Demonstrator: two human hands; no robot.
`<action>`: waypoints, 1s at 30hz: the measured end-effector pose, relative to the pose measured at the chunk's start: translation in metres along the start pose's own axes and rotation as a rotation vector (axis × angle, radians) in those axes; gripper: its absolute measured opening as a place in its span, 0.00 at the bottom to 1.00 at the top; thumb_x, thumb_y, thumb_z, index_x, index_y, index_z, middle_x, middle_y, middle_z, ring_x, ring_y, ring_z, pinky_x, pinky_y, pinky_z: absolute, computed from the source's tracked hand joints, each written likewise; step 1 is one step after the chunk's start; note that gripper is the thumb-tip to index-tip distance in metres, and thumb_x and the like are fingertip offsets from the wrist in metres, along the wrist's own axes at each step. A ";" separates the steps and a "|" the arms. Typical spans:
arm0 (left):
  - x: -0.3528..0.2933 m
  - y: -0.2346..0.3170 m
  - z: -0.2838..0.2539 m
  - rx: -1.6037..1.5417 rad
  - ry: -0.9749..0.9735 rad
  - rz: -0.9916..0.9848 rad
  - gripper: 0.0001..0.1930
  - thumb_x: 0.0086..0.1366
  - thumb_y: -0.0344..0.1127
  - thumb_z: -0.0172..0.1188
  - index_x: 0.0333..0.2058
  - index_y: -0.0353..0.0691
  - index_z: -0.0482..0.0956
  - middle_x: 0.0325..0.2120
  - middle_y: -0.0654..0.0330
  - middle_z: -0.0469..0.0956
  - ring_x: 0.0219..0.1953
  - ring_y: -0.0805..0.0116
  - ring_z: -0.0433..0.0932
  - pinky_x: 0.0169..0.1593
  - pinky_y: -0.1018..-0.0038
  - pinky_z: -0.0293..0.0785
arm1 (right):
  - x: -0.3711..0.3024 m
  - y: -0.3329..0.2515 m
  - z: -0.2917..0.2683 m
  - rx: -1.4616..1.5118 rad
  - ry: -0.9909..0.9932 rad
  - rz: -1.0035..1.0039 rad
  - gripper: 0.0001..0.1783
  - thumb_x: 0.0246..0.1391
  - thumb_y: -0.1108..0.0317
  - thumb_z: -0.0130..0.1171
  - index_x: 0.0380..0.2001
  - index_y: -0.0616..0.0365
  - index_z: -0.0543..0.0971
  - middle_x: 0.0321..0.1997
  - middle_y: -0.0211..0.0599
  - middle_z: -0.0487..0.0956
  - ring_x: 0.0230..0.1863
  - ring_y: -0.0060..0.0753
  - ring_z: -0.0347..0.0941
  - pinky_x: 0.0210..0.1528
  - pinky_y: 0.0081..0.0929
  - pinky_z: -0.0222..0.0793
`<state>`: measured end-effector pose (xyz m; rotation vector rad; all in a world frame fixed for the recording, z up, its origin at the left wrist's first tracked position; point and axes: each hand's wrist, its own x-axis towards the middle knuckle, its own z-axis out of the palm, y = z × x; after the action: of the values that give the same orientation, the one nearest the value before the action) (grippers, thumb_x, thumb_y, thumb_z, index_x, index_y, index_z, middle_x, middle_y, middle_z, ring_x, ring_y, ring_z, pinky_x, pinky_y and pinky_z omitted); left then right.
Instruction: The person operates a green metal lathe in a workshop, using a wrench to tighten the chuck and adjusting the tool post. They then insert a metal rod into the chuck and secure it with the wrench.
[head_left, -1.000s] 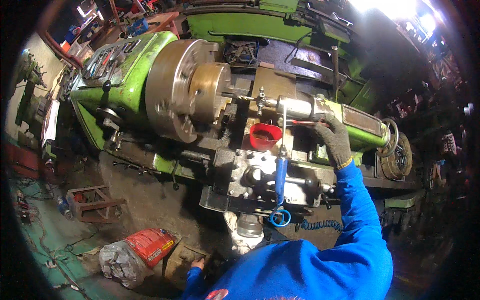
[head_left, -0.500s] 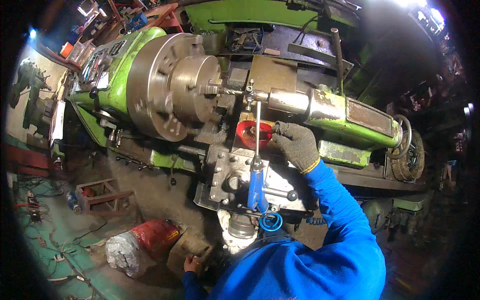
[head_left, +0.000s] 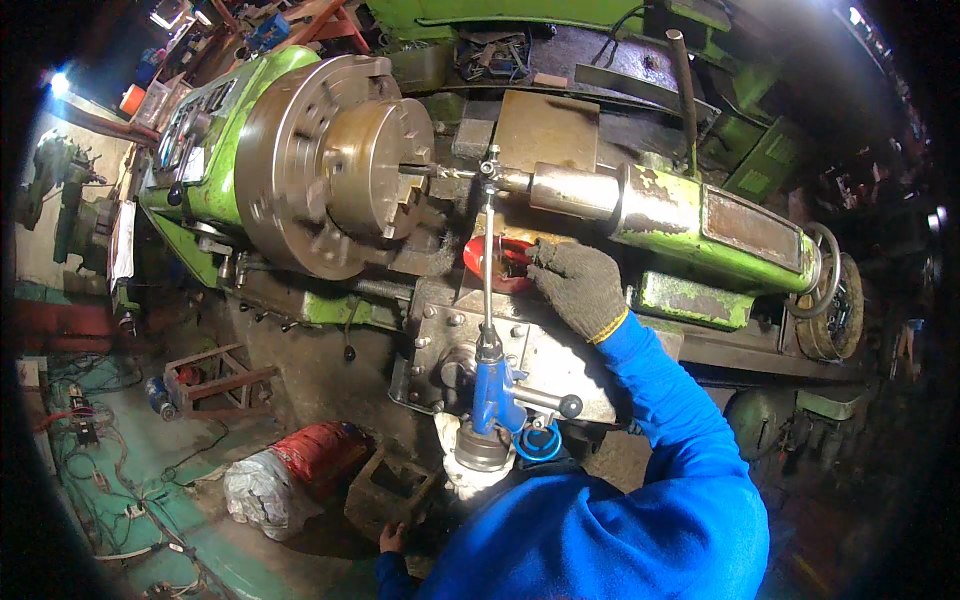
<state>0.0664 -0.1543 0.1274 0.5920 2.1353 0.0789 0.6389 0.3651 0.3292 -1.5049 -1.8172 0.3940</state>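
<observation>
My right hand (head_left: 580,288), in a grey knit glove, reaches to the right rim of a red bowl (head_left: 478,262). Its fingers are closed at the rim; whatever they pinch is hidden, though something dark shows inside the bowl. Above the bowl a drill bit (head_left: 456,174) in the tailstock (head_left: 665,212) points at the lathe chuck (head_left: 365,165). A blue air gun (head_left: 490,395) with a long metal nozzle stands upright in front of the bowl, by the tool post (head_left: 455,365). My bare left hand (head_left: 393,537) hangs low, fingers slightly apart, seemingly holding nothing.
A tailstock handwheel (head_left: 822,268) is at the right. On the floor lie a red and white sack (head_left: 310,465), a hollow metal block (head_left: 385,490), a rusty frame (head_left: 225,382) and loose cables (head_left: 115,480). A steel rod (head_left: 684,100) rises behind the tailstock.
The chuck's outline is less blurred than before. The air gun appears tilted the other way and further left. My right hand stays beside the bowl; the whole view has shifted slightly.
</observation>
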 end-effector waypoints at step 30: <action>0.025 -0.105 0.053 -0.082 0.010 0.105 0.29 0.65 0.58 0.66 0.48 0.35 0.85 0.48 0.47 0.86 0.50 0.51 0.83 0.54 0.58 0.78 | -0.030 -0.056 -0.028 0.222 0.239 0.365 0.11 0.59 0.65 0.67 0.40 0.60 0.88 0.43 0.41 0.89 0.46 0.39 0.85 0.50 0.36 0.79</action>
<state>0.0559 -0.2442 0.0491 0.6563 2.0991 0.2265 0.6202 0.3157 0.3742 -1.6462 -1.2712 0.5459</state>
